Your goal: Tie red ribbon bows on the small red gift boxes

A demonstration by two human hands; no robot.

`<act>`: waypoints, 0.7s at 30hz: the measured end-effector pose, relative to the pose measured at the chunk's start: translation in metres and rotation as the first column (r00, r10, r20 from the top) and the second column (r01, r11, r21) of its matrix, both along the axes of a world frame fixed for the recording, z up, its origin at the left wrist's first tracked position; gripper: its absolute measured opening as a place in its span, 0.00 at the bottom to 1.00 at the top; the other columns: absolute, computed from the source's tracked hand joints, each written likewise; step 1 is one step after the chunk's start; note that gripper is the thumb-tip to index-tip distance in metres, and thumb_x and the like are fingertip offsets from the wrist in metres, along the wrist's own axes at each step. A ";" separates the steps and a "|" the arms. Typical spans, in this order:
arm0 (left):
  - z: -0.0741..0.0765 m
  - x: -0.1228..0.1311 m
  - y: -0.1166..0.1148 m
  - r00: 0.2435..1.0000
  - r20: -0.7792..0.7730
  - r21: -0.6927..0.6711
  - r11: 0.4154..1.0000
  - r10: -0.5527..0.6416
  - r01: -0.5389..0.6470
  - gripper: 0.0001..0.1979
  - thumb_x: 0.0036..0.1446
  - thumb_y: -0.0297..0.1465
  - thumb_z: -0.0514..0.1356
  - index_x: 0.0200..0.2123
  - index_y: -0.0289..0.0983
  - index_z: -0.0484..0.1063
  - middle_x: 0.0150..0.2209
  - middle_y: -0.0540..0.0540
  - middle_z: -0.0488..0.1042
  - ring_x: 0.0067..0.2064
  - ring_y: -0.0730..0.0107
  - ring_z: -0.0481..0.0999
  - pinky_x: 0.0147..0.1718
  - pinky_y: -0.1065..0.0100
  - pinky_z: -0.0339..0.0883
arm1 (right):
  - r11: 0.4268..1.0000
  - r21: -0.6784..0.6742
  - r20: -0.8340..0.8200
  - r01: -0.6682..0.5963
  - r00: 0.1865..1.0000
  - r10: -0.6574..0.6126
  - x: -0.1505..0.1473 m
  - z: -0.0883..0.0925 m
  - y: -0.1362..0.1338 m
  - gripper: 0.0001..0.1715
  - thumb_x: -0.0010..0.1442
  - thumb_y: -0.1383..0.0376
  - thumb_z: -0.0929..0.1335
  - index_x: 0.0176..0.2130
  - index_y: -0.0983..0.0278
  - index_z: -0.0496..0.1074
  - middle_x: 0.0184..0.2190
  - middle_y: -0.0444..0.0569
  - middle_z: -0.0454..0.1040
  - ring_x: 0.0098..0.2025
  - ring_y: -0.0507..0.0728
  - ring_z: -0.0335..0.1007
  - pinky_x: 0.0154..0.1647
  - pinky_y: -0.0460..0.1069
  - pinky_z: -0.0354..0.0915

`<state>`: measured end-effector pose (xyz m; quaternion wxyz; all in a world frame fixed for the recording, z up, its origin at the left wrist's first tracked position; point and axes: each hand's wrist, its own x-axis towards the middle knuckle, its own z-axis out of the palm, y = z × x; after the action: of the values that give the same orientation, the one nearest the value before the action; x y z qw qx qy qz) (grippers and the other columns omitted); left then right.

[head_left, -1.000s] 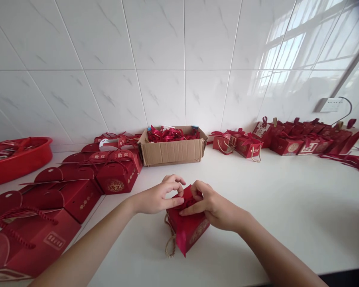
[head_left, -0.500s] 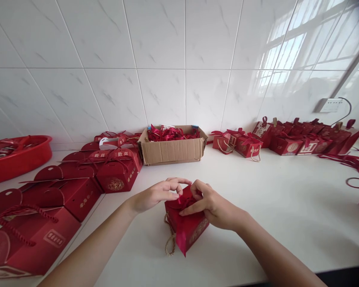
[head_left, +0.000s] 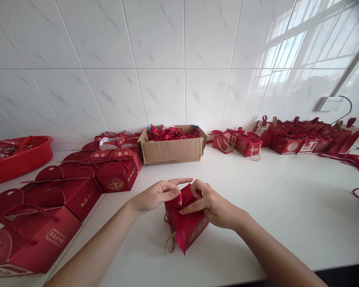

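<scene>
Tub [head_left: 24, 167], red. Large boxes [head_left: 48, 235], in a row. My left hand [head_left: 155, 195], thumb and finger pinching ribbon [head_left: 181, 239]. Carton [head_left: 172, 152], behind. Box [head_left: 199, 231], on the counter [head_left: 287, 223] between my hands. My right hand [head_left: 212, 203], curled on its top; whether clamped, I cannot tell.

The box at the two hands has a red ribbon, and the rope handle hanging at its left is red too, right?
Not quite: the rope handle is tan, not red, as the head view shows. The rest holds: it hangs at the left of the box, which has a red ribbon.
</scene>
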<state>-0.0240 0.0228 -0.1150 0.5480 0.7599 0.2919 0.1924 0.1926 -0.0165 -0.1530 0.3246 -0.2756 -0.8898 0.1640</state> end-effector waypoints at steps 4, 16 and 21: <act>0.001 0.007 -0.013 0.984 0.050 0.007 0.985 0.170 -0.170 0.17 0.59 0.42 0.55 0.24 0.38 0.70 0.60 0.47 0.63 0.60 0.56 0.61 0.53 0.62 0.59 | 1.000 -0.006 -0.117 -0.024 0.993 0.023 0.002 -0.002 0.003 0.28 0.57 0.80 0.58 0.41 0.55 0.78 0.36 0.48 0.59 0.38 0.53 0.61 0.42 0.53 0.65; -0.015 0.034 -0.035 0.850 0.174 -0.025 0.865 0.497 -0.501 0.20 0.54 0.40 0.60 0.19 0.36 0.56 0.35 0.47 0.73 0.37 0.68 0.72 0.37 0.68 0.64 | 0.941 -0.338 -0.487 -0.018 0.859 -0.159 0.001 -0.001 0.002 0.03 0.63 0.66 0.63 0.39 0.60 0.60 0.33 0.45 0.65 0.33 0.51 0.61 0.33 0.48 0.60; -0.023 0.036 -0.034 0.838 0.217 -0.152 0.865 0.501 -0.478 0.21 0.51 0.37 0.63 0.19 0.37 0.54 0.33 0.46 0.73 0.36 0.67 0.72 0.35 0.67 0.65 | 0.868 -0.457 -0.635 -0.194 0.754 -0.166 -0.002 -0.003 0.002 0.06 0.62 0.64 0.65 0.37 0.60 0.61 0.31 0.43 0.63 0.32 0.50 0.58 0.32 0.47 0.58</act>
<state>0.0119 -0.0110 -0.1378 0.5470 0.6039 0.4137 0.4062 0.1905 -0.0144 -0.1559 0.5324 -0.2672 -0.6478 0.4750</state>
